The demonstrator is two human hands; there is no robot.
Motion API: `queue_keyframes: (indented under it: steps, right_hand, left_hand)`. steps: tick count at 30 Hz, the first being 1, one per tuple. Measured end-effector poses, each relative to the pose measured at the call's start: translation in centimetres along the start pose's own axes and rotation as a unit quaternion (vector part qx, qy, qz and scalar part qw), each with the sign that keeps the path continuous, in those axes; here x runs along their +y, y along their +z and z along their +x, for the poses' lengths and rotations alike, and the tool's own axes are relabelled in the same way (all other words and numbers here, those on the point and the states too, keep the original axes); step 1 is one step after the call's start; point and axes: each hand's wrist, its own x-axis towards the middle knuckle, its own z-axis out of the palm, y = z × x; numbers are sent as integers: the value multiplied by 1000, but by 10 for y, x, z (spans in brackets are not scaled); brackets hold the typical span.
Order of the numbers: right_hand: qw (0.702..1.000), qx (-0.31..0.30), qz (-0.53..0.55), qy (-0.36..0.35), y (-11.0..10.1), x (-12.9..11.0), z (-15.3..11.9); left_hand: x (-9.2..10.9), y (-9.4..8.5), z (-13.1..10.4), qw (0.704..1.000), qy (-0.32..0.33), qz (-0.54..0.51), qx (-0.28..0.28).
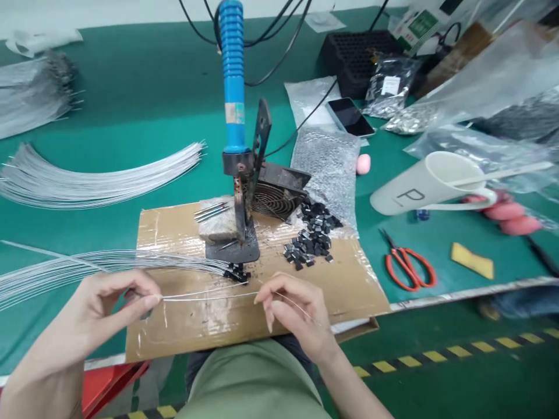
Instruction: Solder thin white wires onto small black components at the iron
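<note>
My left hand (114, 304) is closed, thumb and forefinger pinching thin white wires (205, 298) that stretch right across the cardboard. My right hand (297, 308) has its fingers curled around the far part of one wire, with a thin strand passing over the palm side. Just behind lies a bundle of wires (174, 259) with small black connectors (236, 272) on their ends. Above them stands a soldering iron with a blue handle (233, 81), clamped upright in a dark metal stand (244, 233). A pile of black connectors (312, 233) lies to the right.
A cardboard sheet (349, 279) covers the table's front edge. At left is a larger wire bundle (109, 183). Behind the stand sits a small fan (275, 198). Rightward are orange-handled scissors (408, 265), a yellow sponge (471, 260), a tilted white mug (419, 183) and a phone (350, 116).
</note>
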Motion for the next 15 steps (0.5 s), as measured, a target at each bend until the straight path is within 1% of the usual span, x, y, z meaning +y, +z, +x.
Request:
queue_keyframes:
  steps: [2, 5, 7, 11, 12, 13, 15]
  right_hand:
    - [999, 21, 13, 26, 9, -1, 2]
    - [997, 50, 32, 52, 13, 2, 3]
    - [997, 47, 37, 50, 13, 4, 4]
    - [997, 33, 48, 59, 13, 7, 4]
    - [996, 31, 54, 65, 14, 8, 4]
    - [995, 30, 60, 72, 14, 10, 4]
    - [994, 30, 75, 80, 15, 13, 5]
  left_hand:
    - [-5, 9, 1, 1000, -5, -12, -2]
    - [-7, 16, 0, 999, -13, -36, 9]
    - [-3, 19, -1, 999, -21, -43, 24]
    - [12, 31, -2, 993, -30, -73, 88]
    - [15, 35, -2, 991, -31, -83, 97]
    - [18, 38, -2, 990, -34, -92, 101]
    - [20, 43, -4, 990, -40, -104, 92]
